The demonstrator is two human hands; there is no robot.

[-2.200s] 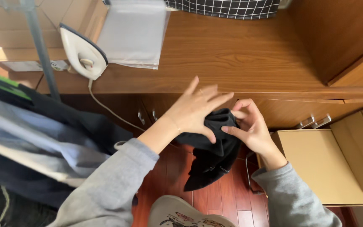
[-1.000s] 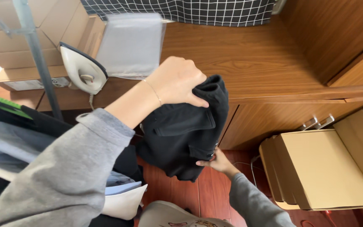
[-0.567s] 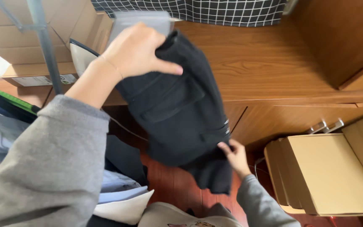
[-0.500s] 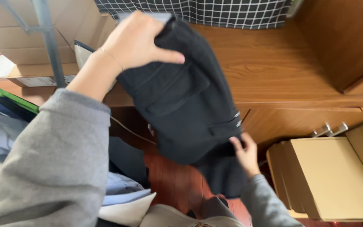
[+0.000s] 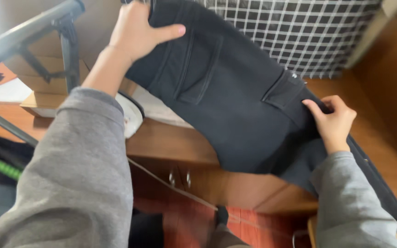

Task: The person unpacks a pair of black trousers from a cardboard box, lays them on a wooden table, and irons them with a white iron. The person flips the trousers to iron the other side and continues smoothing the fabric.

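1. Since half a second ago, both hands have spread the black trousers (image 5: 235, 105) wider and raised them higher.
2. Left hand (image 5: 138, 32) is closed on the far-left top edge, thumb across the cloth.
3. Right hand (image 5: 331, 121) pinches the right side beside a pocket.
4. Trousers hang above the wooden counter (image 5: 171, 142), near the checked cloth (image 5: 309, 32) and white iron (image 5: 132, 115).

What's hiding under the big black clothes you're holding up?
Under the dark garment you can see a wooden countertop, part of a white iron and cabinet handles. The countertop directly beneath the cloth is covered, so anything there is hidden.
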